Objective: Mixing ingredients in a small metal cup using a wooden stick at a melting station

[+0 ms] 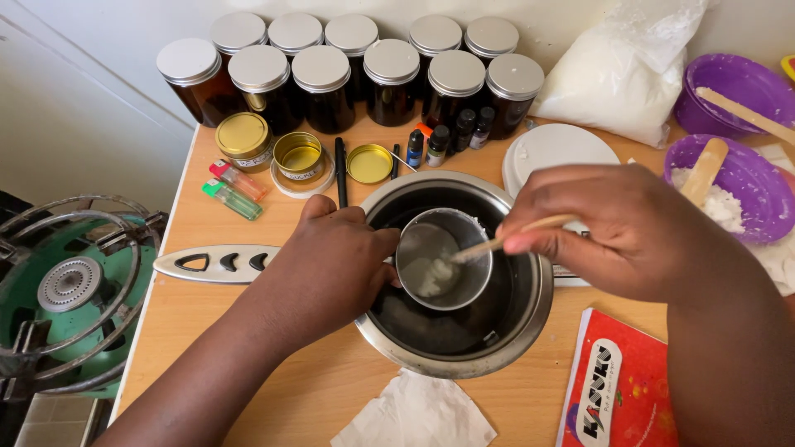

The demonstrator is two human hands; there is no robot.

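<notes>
My left hand (327,269) grips the side of a small metal cup (464,277) that sits inside a large steel pot (538,319) with dark water. My right hand (617,232) holds a thin wooden stick (497,242), its tip down in the cup among partly melted white wax (432,276). Both hands meet over the pot at the middle of the wooden table (331,381).
Several amber jars with silver lids (331,74) line the back. In front lie gold tins (300,155), two lighters (236,189), a black pen (340,170) and small dropper bottles (451,136). Right: a white bag (621,74), purple bowls (745,186), a red booklet (621,389). Left: a green gas burner (70,290).
</notes>
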